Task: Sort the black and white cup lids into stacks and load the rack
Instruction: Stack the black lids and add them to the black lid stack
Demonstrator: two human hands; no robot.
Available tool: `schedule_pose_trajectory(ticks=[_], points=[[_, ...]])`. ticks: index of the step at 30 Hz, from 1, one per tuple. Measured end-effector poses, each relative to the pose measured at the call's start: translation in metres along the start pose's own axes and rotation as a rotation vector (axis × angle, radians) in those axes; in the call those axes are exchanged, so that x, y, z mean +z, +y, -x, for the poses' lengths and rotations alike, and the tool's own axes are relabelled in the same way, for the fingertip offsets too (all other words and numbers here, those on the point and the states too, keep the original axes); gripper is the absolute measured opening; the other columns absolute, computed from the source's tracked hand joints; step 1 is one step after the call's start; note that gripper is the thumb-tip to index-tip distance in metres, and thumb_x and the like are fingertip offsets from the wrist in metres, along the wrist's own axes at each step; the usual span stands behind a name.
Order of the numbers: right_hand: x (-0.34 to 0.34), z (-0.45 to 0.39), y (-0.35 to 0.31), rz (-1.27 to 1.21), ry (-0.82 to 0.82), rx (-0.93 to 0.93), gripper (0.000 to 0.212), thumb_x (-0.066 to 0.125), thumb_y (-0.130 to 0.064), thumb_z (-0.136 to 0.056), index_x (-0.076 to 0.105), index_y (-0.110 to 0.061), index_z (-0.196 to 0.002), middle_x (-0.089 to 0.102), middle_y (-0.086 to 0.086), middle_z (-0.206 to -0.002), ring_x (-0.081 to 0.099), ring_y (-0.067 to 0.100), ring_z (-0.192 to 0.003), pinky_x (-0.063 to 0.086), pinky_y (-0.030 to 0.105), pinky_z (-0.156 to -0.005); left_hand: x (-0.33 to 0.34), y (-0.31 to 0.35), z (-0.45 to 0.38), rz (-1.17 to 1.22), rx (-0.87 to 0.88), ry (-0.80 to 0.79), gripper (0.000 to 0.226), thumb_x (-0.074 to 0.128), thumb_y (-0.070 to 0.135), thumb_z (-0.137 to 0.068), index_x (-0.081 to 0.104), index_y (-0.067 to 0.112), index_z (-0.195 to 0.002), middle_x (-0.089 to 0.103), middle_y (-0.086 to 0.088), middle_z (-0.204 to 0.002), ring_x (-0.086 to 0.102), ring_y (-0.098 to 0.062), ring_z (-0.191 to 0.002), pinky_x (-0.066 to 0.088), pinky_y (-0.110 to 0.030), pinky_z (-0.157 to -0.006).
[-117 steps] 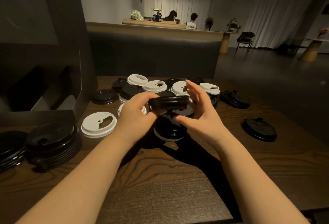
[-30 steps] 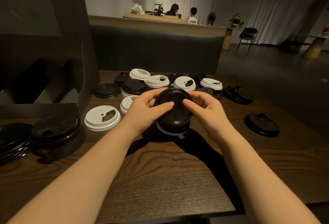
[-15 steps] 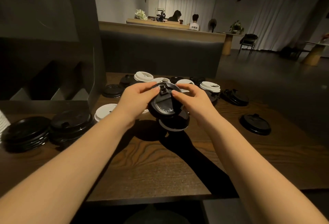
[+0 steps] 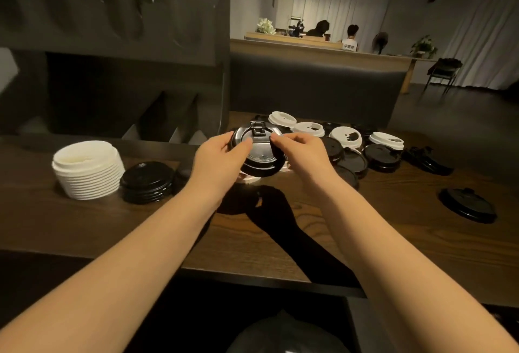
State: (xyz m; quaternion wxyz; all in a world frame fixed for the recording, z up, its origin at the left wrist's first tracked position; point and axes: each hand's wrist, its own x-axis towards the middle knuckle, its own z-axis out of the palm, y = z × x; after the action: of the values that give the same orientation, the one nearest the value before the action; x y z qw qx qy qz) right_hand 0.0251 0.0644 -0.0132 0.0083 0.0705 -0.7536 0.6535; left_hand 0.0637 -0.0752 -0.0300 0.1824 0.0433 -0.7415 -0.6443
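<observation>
Both hands hold a short stack of black lids tilted toward me above the wooden table. My left hand grips its left rim, and my right hand pinches its right rim. A tall white lid stack and a black lid stack stand at the left. Loose white lids and black lids lie scattered behind my right hand. The dark rack with slanted dividers stands at the back left.
A single black lid lies apart at the right, and another black lid lies near the pile. A dark padded bench back runs behind the table. The table's near edge is close to me. People sit at a far counter.
The view has swung left, bringing the white lid stack into sight. Both hands have carried the black lids left, toward the rack, still tilted.
</observation>
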Motion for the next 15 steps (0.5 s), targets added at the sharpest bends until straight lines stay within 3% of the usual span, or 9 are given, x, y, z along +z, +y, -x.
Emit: schedule_pose_trajectory(ticks=[4, 5, 7, 9, 12, 15], points=[[0.034, 0.000, -0.011, 0.009, -0.043, -0.023, 0.028, 0.064, -0.029, -0.090, 0.065, -0.005, -0.104, 0.064, 0.000, -0.084, 0.058, 0.005, -0.071, 0.044, 0.009, -0.047, -0.039, 0.007, -0.012, -0.035, 0.011, 0.055, 0.016, 0.055, 0.024, -0.095, 0.070, 0.025, -0.089, 0.072, 0.000, -0.094, 0.067, -0.011, -0.088, 0.055, -0.022, -0.070], [0.043, -0.002, -0.012, 0.026, -0.066, -0.031, 0.031, 0.065, -0.031, -0.089, 0.065, -0.005, -0.107, 0.066, 0.002, -0.090, 0.062, 0.011, -0.080, 0.050, 0.014, -0.055, -0.050, 0.007, -0.015, -0.043, -0.010, 0.071, 0.016, 0.055, 0.027, -0.095, 0.071, 0.022, -0.093, 0.071, -0.002, -0.096, 0.068, -0.012, -0.089, 0.055, -0.022, -0.069], [0.062, -0.008, -0.012, 0.051, -0.116, -0.027, 0.038, 0.065, -0.034, -0.088, 0.061, -0.011, -0.118, 0.065, 0.002, -0.110, 0.061, 0.018, -0.102, 0.053, 0.023, -0.072, -0.073, 0.001, -0.024, -0.065, -0.070, 0.091, 0.024, 0.057, 0.035, -0.092, 0.071, 0.017, -0.102, 0.071, -0.003, -0.100, 0.068, -0.020, -0.093, 0.059, -0.036, -0.075], [0.080, -0.014, -0.011, 0.093, -0.162, -0.044, 0.047, 0.066, -0.037, -0.087, 0.053, -0.020, -0.129, 0.057, -0.003, -0.124, 0.054, 0.016, -0.115, 0.049, 0.028, -0.087, -0.093, -0.005, -0.030, -0.083, -0.112, 0.127, 0.023, 0.057, 0.034, -0.093, 0.071, 0.018, -0.086, 0.071, 0.001, -0.080, 0.068, -0.021, -0.084, 0.060, -0.040, -0.069], [0.109, -0.020, -0.007, 0.228, -0.191, -0.149, 0.044, 0.065, -0.046, -0.084, 0.054, -0.036, -0.126, 0.058, -0.015, -0.108, 0.053, 0.018, -0.117, 0.039, 0.047, -0.105, -0.120, -0.011, -0.036, -0.152, -0.129, 0.199, 0.023, 0.060, 0.030, -0.092, 0.071, 0.012, -0.084, 0.062, 0.002, -0.068, 0.059, -0.013, -0.065, 0.047, -0.023, -0.052], [0.135, -0.025, -0.002, 0.310, -0.241, -0.156, 0.032, 0.060, -0.047, -0.087, 0.060, -0.038, -0.118, 0.061, -0.016, -0.098, 0.056, 0.018, -0.113, 0.035, 0.051, -0.106, -0.144, -0.011, -0.035, -0.333, -0.153, 0.256, 0.022, 0.062, 0.033, -0.091, 0.069, 0.013, -0.085, 0.062, -0.001, -0.072, 0.060, -0.018, -0.072, 0.047, -0.028, -0.067]])
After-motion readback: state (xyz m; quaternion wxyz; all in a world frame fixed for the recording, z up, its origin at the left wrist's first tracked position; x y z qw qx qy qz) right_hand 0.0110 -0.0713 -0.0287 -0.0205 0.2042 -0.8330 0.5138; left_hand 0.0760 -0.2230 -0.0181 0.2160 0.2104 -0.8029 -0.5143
